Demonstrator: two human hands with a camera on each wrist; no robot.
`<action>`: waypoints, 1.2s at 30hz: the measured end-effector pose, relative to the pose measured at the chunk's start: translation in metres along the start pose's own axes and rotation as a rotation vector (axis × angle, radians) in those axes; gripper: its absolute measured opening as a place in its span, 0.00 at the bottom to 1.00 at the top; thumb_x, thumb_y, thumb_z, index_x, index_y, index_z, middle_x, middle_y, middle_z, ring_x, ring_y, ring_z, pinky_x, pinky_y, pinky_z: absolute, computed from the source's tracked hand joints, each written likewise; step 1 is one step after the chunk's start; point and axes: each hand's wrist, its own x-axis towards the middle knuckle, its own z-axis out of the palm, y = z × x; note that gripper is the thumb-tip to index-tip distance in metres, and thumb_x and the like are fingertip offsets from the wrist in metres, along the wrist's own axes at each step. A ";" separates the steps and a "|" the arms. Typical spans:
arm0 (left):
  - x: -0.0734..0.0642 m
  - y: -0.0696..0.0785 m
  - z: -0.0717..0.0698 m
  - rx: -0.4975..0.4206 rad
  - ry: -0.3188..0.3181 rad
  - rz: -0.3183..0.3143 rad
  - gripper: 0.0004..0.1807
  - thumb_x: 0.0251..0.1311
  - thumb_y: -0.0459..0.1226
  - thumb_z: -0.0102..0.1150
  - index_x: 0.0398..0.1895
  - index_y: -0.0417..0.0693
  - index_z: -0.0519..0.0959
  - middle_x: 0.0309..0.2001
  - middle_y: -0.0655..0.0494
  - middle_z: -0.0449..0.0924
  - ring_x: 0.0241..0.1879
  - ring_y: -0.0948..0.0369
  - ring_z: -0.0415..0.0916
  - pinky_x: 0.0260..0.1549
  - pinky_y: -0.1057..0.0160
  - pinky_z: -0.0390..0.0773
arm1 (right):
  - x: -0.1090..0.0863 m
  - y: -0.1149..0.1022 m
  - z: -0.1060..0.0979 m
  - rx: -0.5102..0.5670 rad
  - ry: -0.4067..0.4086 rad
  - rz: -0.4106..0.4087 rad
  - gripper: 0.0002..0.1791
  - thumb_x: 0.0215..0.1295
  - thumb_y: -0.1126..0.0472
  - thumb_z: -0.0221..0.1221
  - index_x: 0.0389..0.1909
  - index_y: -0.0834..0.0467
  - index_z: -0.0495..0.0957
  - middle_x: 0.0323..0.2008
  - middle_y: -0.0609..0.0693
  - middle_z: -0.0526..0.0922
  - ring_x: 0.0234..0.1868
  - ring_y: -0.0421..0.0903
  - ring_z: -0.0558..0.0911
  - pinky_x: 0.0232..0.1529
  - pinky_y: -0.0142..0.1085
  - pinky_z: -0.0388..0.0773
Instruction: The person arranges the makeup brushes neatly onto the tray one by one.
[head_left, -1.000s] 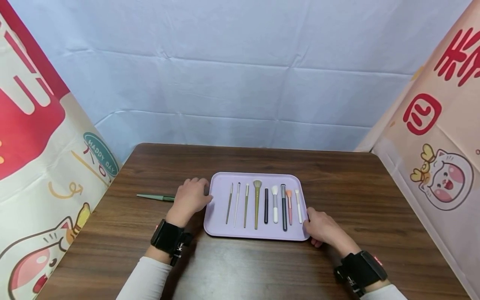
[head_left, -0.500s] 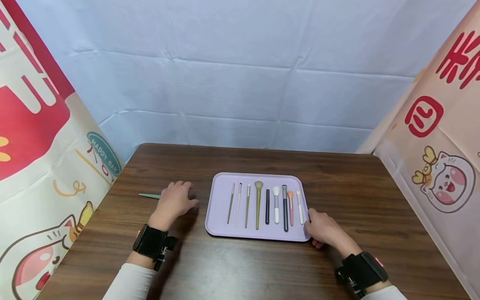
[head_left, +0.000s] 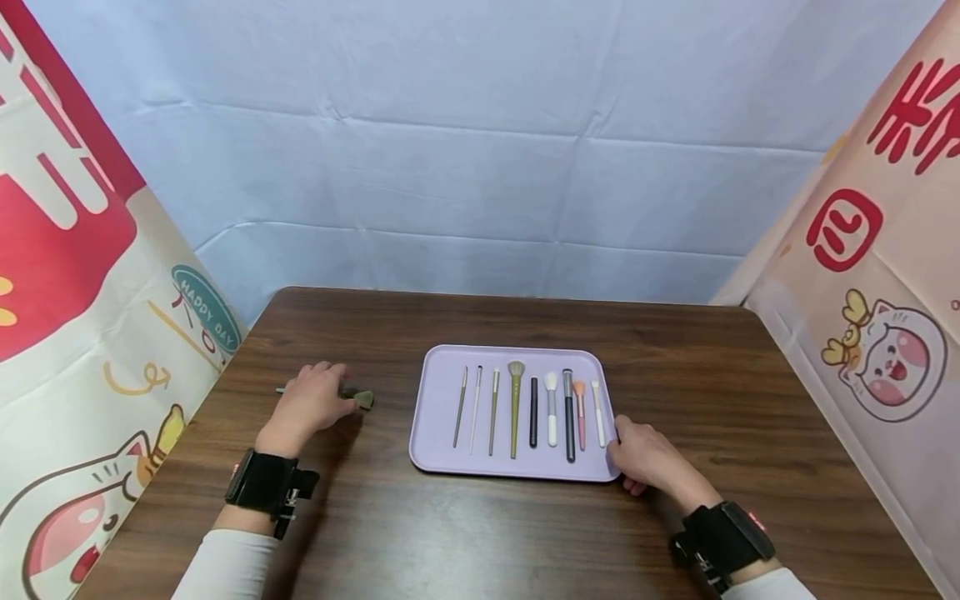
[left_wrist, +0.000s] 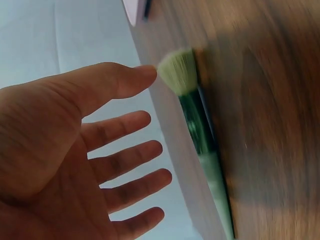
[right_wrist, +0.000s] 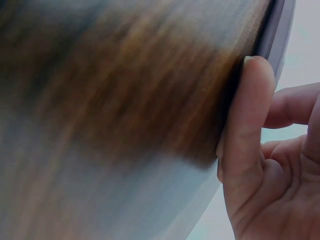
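In the head view my left hand (head_left: 309, 402) is over a green makeup brush (head_left: 363, 399) lying on the table, hiding the middle of its handle. The left wrist view shows the fingers spread and the thumb tip right by the pale bristles of the brush (left_wrist: 179, 72); nothing is held. A lilac tray (head_left: 435, 454) lies at mid table with several makeup brushes laid side by side in it. My right hand (head_left: 648, 454) holds the tray's right edge near the front corner, thumb along the rim (right_wrist: 272, 37) in the right wrist view and fingers bent.
The brown wooden table (head_left: 480, 533) ends at a pale blue cloth (head_left: 480, 167) behind it. Printed cartoon cloths stand on the left (head_left: 75, 375) and on the right (head_left: 885, 350).
My left hand has left the tray's left edge and moved left over the green makeup brush, whose bristles now show past the thumb. The right hand and tray have stayed put.
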 end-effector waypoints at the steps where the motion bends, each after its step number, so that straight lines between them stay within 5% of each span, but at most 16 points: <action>1: -0.001 -0.002 -0.001 0.000 -0.001 0.002 0.27 0.64 0.40 0.66 0.62 0.36 0.75 0.58 0.33 0.74 0.61 0.33 0.65 0.58 0.31 0.64 | 0.000 0.000 0.000 0.000 0.000 0.000 0.11 0.71 0.65 0.47 0.48 0.69 0.69 0.24 0.56 0.76 0.18 0.47 0.79 0.18 0.38 0.78; 17: 0.002 -0.035 -0.004 0.041 -0.019 -0.020 0.31 0.63 0.38 0.67 0.66 0.31 0.71 0.65 0.25 0.66 0.65 0.29 0.60 0.58 0.30 0.65 | 0.001 0.000 0.000 -0.001 -0.005 0.017 0.12 0.71 0.65 0.47 0.49 0.69 0.69 0.24 0.56 0.76 0.18 0.48 0.79 0.18 0.38 0.78; 24: 0.006 -0.044 0.001 0.056 -0.006 -0.016 0.28 0.63 0.37 0.67 0.62 0.31 0.73 0.60 0.27 0.71 0.61 0.31 0.65 0.56 0.32 0.68 | 0.001 -0.001 -0.001 0.004 -0.008 0.012 0.13 0.72 0.65 0.47 0.50 0.69 0.69 0.25 0.56 0.76 0.18 0.48 0.79 0.18 0.38 0.78; 36: 0.012 -0.050 0.006 0.069 -0.027 0.073 0.21 0.61 0.38 0.69 0.54 0.37 0.79 0.54 0.34 0.77 0.56 0.35 0.72 0.52 0.33 0.71 | 0.000 0.000 0.001 0.008 -0.004 0.007 0.11 0.72 0.65 0.47 0.49 0.69 0.69 0.25 0.56 0.76 0.18 0.48 0.79 0.18 0.38 0.78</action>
